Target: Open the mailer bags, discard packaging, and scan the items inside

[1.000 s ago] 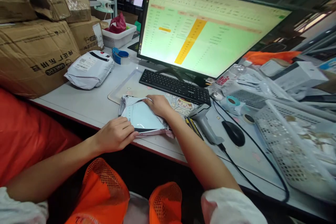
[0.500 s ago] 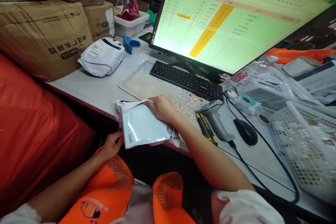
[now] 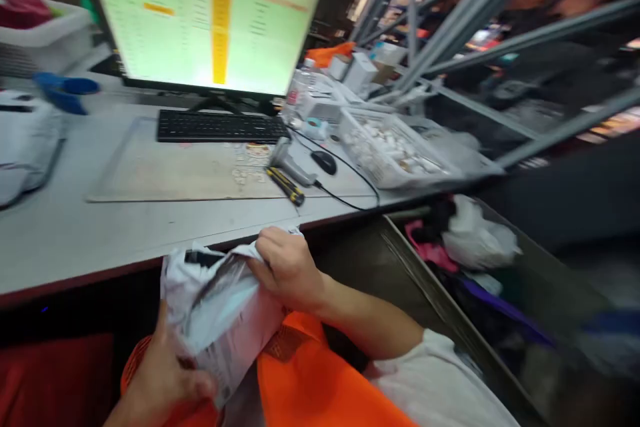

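A white plastic mailer parcel (image 3: 225, 313) is held below the front edge of the grey desk (image 3: 100, 227), above my lap and the orange mesh vest (image 3: 310, 380). My right hand (image 3: 287, 267) grips its upper right end. My left hand (image 3: 163, 377) grips its lower left side from underneath. The frame is motion-blurred.
On the desk stand a monitor (image 3: 200, 20) with a green spreadsheet, a black keyboard (image 3: 220, 127), a barcode scanner (image 3: 293, 163), a mouse (image 3: 325, 161), a yellow-black cutter (image 3: 285, 185) and a white basket (image 3: 395, 153). A bin with bags (image 3: 475, 247) sits at the lower right. Metal rack bars (image 3: 450, 13) rise behind.
The parcel came off the desk edge and down over my lap, both hands still on it. My view swung to the right, showing the bin and rack.
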The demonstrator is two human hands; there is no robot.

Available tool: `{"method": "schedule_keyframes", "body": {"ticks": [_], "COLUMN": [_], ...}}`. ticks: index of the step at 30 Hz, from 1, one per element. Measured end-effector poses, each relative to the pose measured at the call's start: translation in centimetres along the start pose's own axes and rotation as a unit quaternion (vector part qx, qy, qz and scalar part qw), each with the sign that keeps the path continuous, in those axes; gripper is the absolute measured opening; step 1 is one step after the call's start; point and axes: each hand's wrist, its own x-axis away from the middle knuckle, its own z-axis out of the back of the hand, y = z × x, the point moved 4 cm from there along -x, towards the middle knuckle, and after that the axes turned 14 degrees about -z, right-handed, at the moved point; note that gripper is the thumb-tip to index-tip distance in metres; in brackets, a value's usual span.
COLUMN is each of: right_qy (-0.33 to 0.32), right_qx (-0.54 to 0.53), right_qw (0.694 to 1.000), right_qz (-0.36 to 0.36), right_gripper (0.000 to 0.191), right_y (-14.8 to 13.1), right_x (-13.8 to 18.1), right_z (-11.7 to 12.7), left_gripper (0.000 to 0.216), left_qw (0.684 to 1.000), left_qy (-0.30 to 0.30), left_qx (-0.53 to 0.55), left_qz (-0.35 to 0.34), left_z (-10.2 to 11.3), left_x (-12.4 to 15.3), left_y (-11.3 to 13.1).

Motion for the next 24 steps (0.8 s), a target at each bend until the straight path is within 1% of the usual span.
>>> {"method": "schedule_keyframes", "body": {"ticks": [1,2,3,4,6,8,10,11,14,17,19,21,23,24], "right_qy": [0.026,0.051,0.073,0.087,0.096,0.097,0.108,0.115,0.144,0.166,0.175,0.179,0.184,0.195], "right_qx": [0.007,0.009,0.005,-0.006,-0.04,-0.078,-0.106,-0.116,-0.144,-0.181,-0.215,-0.256,-0.29,-0.301], "right_qw": [0.999,0.994,0.988,0.98,0.961,0.932,0.897,0.882,0.854,0.827,0.806,0.786,0.768,0.759], "right_qz": [-0.046,-0.093,-0.137,-0.177,-0.255,-0.34,-0.415,-0.441,-0.478,-0.506,-0.522,-0.534,-0.541,-0.543], "right_gripper": [0.041,0.042,0.044,0.045,0.047,0.05,0.053,0.055,0.059,0.064,0.066,0.068,0.068,0.068], "right_y": [0.9,1.9,2.9,3.8,5.5,7.2,8.8,9.6,11.6,13.5,14.4,15.1,15.5,15.9], "right_x": [0.5,1.0,1.7,2.5,4.1,5.9,7.5,8.2,9.7,10.9,11.3,11.4,11.3,11.2], "right_z": [0.6,1.2,1.8,2.4,3.6,5.1,7.1,8.1,10.9,12.2,12.2,11.5,10.7,10.5], "left_gripper": [0.147,0.144,0.139,0.132,0.12,0.117,0.116,0.115,0.11,0.113,0.114,0.11,0.106,0.106], "left_qw": [1.0,0.999,0.999,0.998,0.996,0.99,0.984,0.981,0.978,0.982,0.983,0.983,0.983,0.98], "left_qy": [0.013,0.026,0.022,0.004,-0.06,-0.127,-0.173,-0.189,-0.202,-0.176,-0.169,-0.168,-0.159,-0.159], "left_qx": [-0.004,-0.02,-0.039,-0.054,-0.062,-0.043,-0.014,0.003,0.048,0.06,0.054,0.034,-0.012,-0.046], "left_qz": [0.0,-0.003,-0.008,-0.015,-0.03,-0.04,-0.037,-0.032,-0.023,-0.031,-0.045,-0.065,-0.096,-0.114], "left_z": [-0.7,-1.4,-2.2,-2.9,-4.2,-5.0,-5.5,-5.7,-5.9,-5.7,-5.6,-5.4,-4.8,-4.4], "left_x": [-0.3,-0.7,-1.2,-1.8,-3.1,-4.3,-5.2,-5.5,-5.8,-5.9,-6.1,-6.5,-7.1,-7.3], "left_y": [0.1,0.3,0.6,1.0,1.7,2.1,2.1,1.9,1.0,0.0,-0.5,-0.7,0.0,0.7]}}
